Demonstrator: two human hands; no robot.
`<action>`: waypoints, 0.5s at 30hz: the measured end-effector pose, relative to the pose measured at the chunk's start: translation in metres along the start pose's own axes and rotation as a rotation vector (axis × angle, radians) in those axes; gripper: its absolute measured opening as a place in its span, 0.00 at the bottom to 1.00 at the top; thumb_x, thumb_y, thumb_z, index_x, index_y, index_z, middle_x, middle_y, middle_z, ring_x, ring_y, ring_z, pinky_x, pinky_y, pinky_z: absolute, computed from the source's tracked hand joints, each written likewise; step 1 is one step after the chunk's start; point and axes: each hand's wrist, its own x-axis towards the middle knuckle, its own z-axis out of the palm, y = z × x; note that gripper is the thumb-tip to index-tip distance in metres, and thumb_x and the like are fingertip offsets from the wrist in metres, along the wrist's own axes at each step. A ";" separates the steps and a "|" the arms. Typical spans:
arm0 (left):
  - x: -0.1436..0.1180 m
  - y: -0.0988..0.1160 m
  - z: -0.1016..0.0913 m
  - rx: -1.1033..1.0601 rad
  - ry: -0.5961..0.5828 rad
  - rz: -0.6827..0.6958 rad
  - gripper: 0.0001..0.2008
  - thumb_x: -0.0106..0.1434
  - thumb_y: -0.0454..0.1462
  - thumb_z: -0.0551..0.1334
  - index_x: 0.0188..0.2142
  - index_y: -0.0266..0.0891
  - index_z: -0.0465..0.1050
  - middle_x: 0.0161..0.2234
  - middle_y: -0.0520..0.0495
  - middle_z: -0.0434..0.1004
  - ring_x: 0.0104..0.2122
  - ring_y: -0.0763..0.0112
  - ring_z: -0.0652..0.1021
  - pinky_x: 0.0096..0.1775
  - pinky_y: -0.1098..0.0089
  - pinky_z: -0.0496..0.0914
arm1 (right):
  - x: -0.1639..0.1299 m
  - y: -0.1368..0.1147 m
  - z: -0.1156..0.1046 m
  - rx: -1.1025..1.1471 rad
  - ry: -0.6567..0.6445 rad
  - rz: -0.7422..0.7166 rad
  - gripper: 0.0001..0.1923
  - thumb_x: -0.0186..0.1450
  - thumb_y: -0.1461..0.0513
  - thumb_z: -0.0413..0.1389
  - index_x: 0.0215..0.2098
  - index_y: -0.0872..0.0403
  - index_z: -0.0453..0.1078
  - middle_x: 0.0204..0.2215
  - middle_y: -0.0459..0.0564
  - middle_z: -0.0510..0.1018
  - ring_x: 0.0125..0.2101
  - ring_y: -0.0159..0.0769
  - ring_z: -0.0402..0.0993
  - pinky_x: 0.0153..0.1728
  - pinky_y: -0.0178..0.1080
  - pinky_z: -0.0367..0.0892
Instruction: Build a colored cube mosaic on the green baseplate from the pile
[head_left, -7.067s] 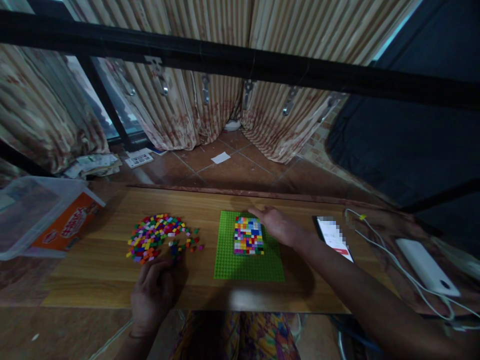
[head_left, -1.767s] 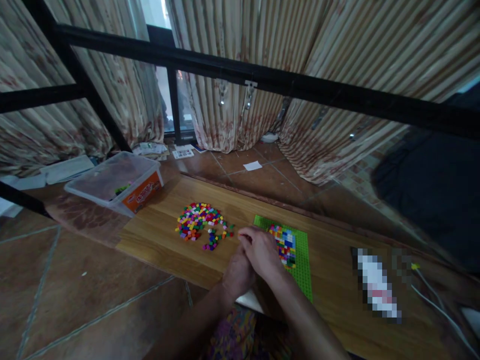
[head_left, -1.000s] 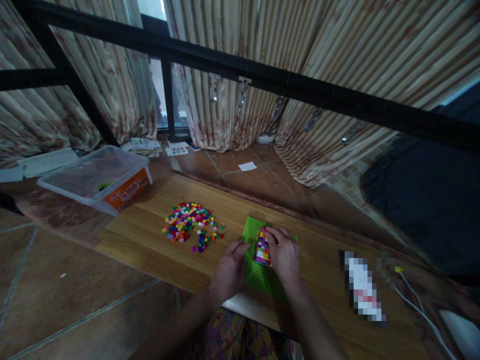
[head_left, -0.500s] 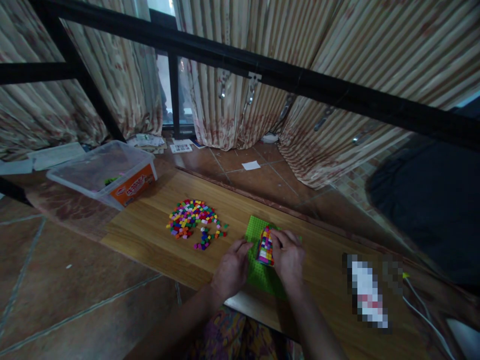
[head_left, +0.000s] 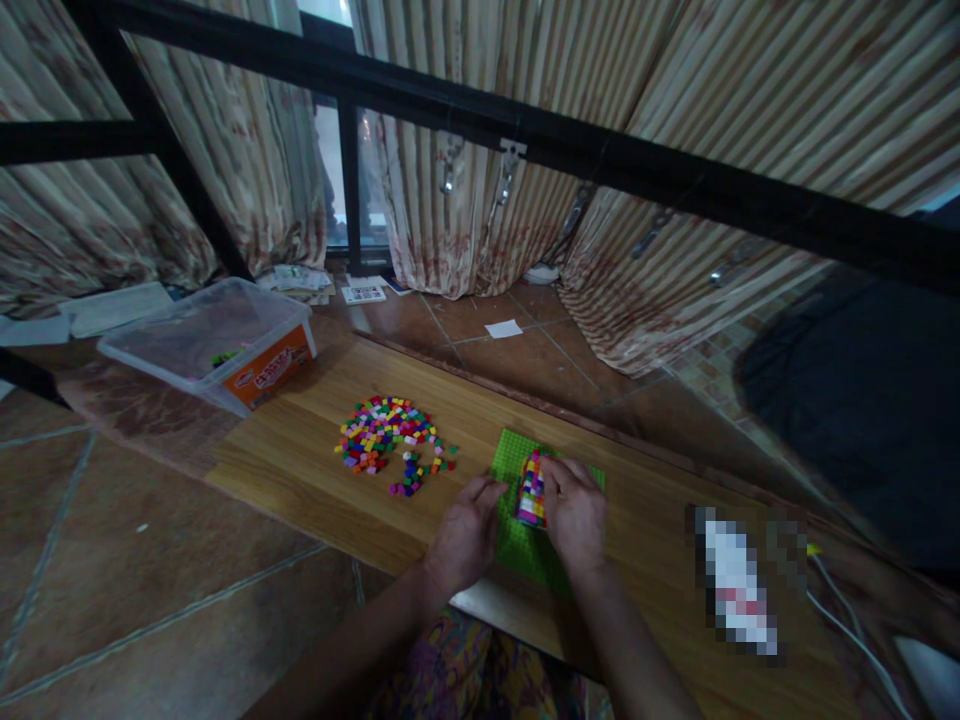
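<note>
your right hand [head_left: 576, 513] covers the brick patch [head_left: 532, 490] on the green baseplate [head_left: 517, 540] near the board's [head_left: 315, 470] front edge; can't tell its grip. left hand [head_left: 461, 535] rests flat, empty, at the plate's left edge. press off-centre w/ the plate unpinned & it could skid, popping bricks.

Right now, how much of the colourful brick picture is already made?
A patch of colourful bricks already sits on the green baseplate. The right hand rests on that patch; the left hand rests at the plate's edge. Much green is bare, and a big loose brick pile waits.
</note>
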 end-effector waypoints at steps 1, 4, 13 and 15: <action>0.000 0.000 0.000 0.003 0.000 0.000 0.20 0.63 0.26 0.50 0.52 0.40 0.66 0.48 0.41 0.71 0.49 0.67 0.73 0.52 0.63 0.72 | 0.000 0.000 0.000 0.003 -0.002 0.002 0.18 0.71 0.61 0.45 0.40 0.54 0.77 0.35 0.52 0.79 0.37 0.38 0.72 0.42 0.38 0.66; 0.000 0.000 0.000 0.005 0.002 -0.001 0.21 0.62 0.25 0.50 0.52 0.40 0.66 0.48 0.42 0.71 0.49 0.67 0.73 0.52 0.63 0.72 | 0.001 0.000 0.001 0.001 -0.011 -0.004 0.17 0.71 0.62 0.45 0.40 0.55 0.77 0.36 0.53 0.79 0.37 0.38 0.73 0.42 0.38 0.66; -0.001 -0.002 0.001 0.009 -0.007 0.004 0.21 0.61 0.25 0.51 0.52 0.40 0.66 0.47 0.42 0.71 0.48 0.68 0.74 0.51 0.65 0.72 | -0.006 -0.008 -0.006 0.139 0.098 0.072 0.17 0.71 0.59 0.46 0.42 0.54 0.76 0.37 0.53 0.80 0.38 0.38 0.75 0.43 0.39 0.68; -0.001 -0.002 0.001 0.016 -0.002 0.001 0.22 0.59 0.24 0.52 0.51 0.40 0.67 0.47 0.43 0.71 0.47 0.68 0.74 0.50 0.65 0.72 | -0.007 -0.017 -0.009 0.193 0.112 0.073 0.16 0.71 0.59 0.47 0.43 0.55 0.76 0.37 0.54 0.80 0.38 0.38 0.76 0.43 0.39 0.69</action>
